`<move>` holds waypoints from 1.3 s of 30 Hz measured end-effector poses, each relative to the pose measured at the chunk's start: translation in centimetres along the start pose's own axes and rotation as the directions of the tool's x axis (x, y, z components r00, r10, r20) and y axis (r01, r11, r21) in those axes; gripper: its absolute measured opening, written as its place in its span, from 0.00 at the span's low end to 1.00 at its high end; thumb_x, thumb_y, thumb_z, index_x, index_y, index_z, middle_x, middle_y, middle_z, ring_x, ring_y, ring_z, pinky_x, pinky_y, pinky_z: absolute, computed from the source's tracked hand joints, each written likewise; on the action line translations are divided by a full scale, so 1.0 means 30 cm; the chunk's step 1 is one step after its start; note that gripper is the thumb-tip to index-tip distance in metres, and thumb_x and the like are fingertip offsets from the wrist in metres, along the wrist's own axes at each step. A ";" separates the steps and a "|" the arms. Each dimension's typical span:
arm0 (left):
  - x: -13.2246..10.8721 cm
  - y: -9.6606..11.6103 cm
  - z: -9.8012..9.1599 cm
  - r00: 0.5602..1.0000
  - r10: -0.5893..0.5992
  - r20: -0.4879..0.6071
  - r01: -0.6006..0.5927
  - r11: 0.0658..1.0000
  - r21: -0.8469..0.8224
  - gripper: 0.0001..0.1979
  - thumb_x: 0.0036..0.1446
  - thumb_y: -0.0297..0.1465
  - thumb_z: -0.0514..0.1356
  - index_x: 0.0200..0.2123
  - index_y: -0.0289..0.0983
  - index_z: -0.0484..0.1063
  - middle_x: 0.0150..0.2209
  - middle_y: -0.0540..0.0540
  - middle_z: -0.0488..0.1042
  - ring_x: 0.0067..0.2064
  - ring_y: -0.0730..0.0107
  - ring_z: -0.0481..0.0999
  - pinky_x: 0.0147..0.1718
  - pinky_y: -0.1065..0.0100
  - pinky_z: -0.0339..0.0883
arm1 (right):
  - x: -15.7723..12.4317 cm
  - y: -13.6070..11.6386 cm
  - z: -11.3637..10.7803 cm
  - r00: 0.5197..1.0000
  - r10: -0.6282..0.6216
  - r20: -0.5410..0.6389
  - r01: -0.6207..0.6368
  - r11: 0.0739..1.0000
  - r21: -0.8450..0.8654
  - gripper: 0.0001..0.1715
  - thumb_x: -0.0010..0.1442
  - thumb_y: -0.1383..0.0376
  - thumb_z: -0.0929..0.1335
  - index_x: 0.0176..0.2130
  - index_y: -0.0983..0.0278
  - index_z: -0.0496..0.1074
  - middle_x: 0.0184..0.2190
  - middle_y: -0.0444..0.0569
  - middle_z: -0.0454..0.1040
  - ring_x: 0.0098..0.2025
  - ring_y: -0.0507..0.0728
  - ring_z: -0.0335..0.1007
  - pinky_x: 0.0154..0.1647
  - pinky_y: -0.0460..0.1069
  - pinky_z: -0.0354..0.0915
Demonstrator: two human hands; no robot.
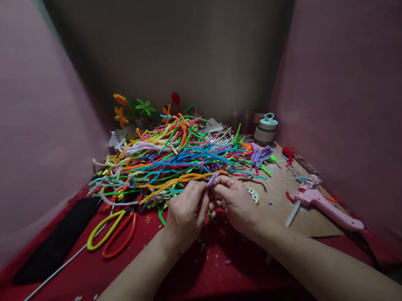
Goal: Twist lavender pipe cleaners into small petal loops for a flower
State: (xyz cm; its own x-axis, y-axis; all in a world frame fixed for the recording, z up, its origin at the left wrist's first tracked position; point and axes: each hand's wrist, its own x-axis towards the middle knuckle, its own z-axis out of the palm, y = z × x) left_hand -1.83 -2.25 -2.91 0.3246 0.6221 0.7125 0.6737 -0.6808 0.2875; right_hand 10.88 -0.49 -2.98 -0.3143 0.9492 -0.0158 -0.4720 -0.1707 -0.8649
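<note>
My left hand (186,212) and my right hand (236,201) meet over the red cloth, fingers pinched together on a short lilac pipe cleaner piece (212,179). Both hands are closed on it. Just beyond them lies a big tangled pile of pipe cleaners (174,162) in many colours. A bunch of lilac folded pieces (260,155) rests at the pile's right edge.
Yellow and orange scissors handles (112,233) lie left of my left wrist. A pink glue gun (321,203) sits on a wooden board (282,194) at the right. Tape rolls (266,129) stand at the back, pipe-cleaner flowers (132,108) at the back left. Pink walls close both sides.
</note>
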 end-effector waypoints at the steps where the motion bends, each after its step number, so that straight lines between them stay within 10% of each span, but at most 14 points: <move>1: 0.001 0.000 -0.001 1.000 -0.008 0.001 0.008 1.000 -0.006 0.06 0.57 0.23 0.51 0.38 0.36 0.64 0.30 0.48 0.69 0.31 0.75 0.69 0.31 0.73 0.64 | -0.001 0.000 0.002 1.000 -0.012 -0.012 0.011 1.000 -0.013 0.04 0.45 0.69 0.65 0.27 0.65 0.64 0.17 0.39 0.66 0.16 0.46 0.61 0.17 0.42 0.60; 23: -0.002 -0.008 0.004 0.999 -0.051 -0.015 0.051 0.998 0.032 0.06 0.55 0.24 0.52 0.36 0.36 0.65 0.30 0.48 0.71 0.31 0.74 0.72 0.31 0.73 0.65 | 0.002 0.007 -0.006 0.999 -0.031 -0.040 0.030 0.999 -0.018 0.02 0.45 0.70 0.65 0.25 0.66 0.64 0.16 0.39 0.64 0.15 0.46 0.59 0.15 0.41 0.56; 32: 0.009 0.003 0.010 0.901 -0.423 0.090 0.432 0.870 -0.238 0.04 0.54 0.30 0.54 0.32 0.37 0.68 0.26 0.50 0.73 0.25 0.75 0.72 0.26 0.74 0.65 | 0.000 -0.006 -0.002 0.997 -0.067 -0.039 0.062 0.989 -0.134 0.03 0.46 0.69 0.64 0.24 0.65 0.62 0.17 0.39 0.65 0.16 0.47 0.60 0.17 0.43 0.59; 39: 0.023 0.006 -0.002 0.853 -0.484 0.197 0.522 0.799 -0.299 0.07 0.55 0.32 0.53 0.29 0.36 0.67 0.23 0.51 0.71 0.23 0.75 0.70 0.23 0.75 0.62 | -0.017 -0.019 0.002 0.997 -0.071 0.012 0.071 0.958 -0.278 0.03 0.48 0.71 0.62 0.25 0.64 0.60 0.17 0.40 0.67 0.18 0.47 0.62 0.21 0.43 0.60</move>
State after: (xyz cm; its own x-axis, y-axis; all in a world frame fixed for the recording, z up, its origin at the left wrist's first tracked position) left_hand -1.53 -1.96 -2.33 0.0817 0.9361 0.3422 0.5088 -0.3344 0.7933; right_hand 11.26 -0.88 -2.47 -0.2899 0.9557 0.0512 -0.2457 -0.0226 -0.9691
